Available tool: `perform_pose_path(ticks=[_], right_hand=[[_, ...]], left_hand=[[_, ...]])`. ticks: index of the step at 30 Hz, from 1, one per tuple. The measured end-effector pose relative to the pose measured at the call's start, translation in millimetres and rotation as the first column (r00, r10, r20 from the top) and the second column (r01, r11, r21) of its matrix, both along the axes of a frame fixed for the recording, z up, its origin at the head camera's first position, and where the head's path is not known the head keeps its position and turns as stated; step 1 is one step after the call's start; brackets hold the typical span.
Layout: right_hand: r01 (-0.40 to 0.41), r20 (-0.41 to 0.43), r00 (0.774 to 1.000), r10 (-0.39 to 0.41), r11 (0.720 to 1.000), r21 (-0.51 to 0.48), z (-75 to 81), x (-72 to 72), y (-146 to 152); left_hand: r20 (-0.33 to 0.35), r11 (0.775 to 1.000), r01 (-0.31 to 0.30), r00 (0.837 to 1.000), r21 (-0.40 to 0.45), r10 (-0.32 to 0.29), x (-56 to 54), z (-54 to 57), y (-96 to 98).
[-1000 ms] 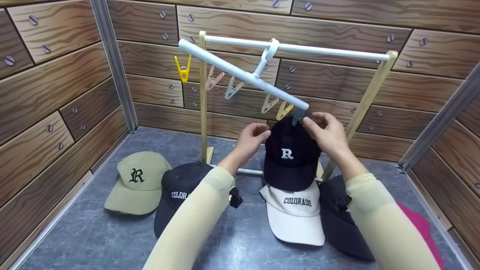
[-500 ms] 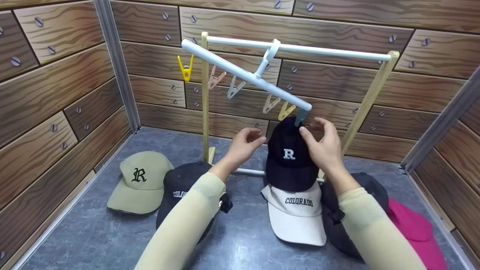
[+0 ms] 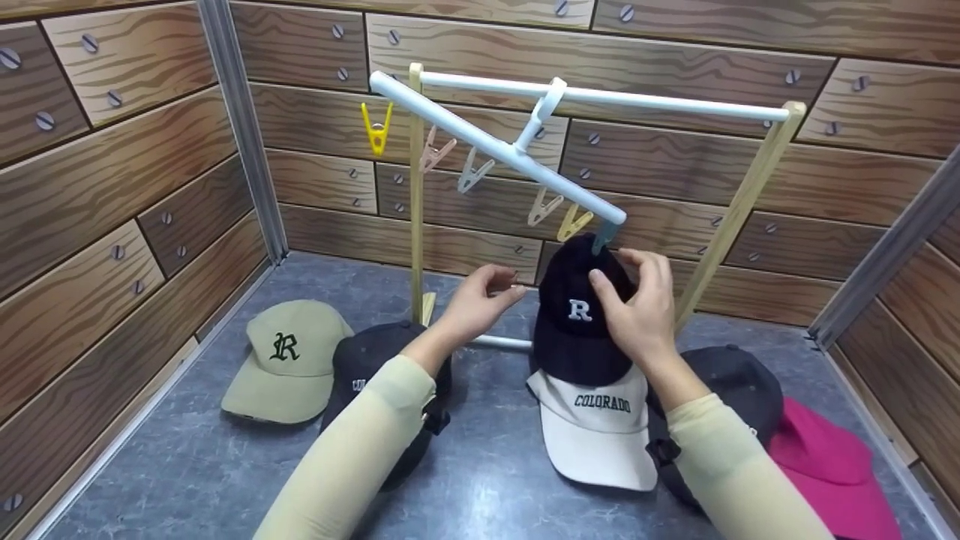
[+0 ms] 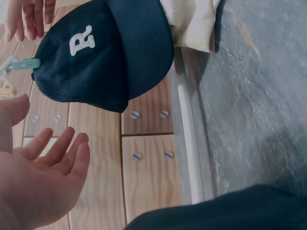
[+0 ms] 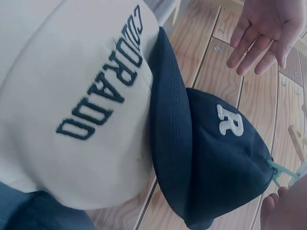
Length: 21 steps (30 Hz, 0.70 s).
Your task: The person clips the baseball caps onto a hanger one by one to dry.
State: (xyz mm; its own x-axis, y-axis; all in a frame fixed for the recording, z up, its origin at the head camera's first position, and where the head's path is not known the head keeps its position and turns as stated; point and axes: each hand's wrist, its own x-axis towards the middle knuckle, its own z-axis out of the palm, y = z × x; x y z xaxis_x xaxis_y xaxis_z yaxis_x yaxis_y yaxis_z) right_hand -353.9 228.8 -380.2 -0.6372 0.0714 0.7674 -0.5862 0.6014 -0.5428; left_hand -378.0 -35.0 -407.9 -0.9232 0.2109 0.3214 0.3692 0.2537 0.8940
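Observation:
A dark navy cap (image 3: 581, 341) with a white R hangs from a teal clip (image 3: 606, 237) at the low end of a tilted white hanger bar (image 3: 495, 146). The same cap (image 4: 91, 52) appears in the left wrist view with the clip on its crown. My right hand (image 3: 641, 307) is at the cap's right side, fingers loosely bent and holding nothing; whether the thumb touches the cap is unclear. To the cap's left, my left hand (image 3: 480, 304) is held in the air with relaxed fingers, apart from it. Below, a white COLORADO cap (image 3: 596, 439) sits on the grey surface.
The hanger hooks onto a white rail (image 3: 660, 103) between wooden posts (image 3: 417, 202). Other clips, including a yellow clip (image 3: 377, 129), hang along the bar. On the surface lie an olive cap (image 3: 289, 367), a dark cap (image 3: 390, 352), another dark cap (image 3: 727, 386) and a magenta cap (image 3: 832, 465).
Both hands have lowered. The right hand has moved down from the teal clip along the cap's side, and the left has drawn away leftward. The cap stays hanging.

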Motion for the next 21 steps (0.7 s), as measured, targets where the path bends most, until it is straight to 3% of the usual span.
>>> perform_pose_path(ticks=[8,21], right_hand=[[-0.043,-0.081,0.996,0.046,0.998,0.038,-9.5,4.0,-11],[-0.138,-0.045,0.989,0.141,0.988,0.068,-20.8,13.3,-37]], left_hand=[[-0.017,0.997,0.013,1.000,-0.074,-0.014,11.4,0.6,-15.9],[0.021,0.998,0.003,1.000,-0.063,-0.002,23.5,-0.6,-39.4]])
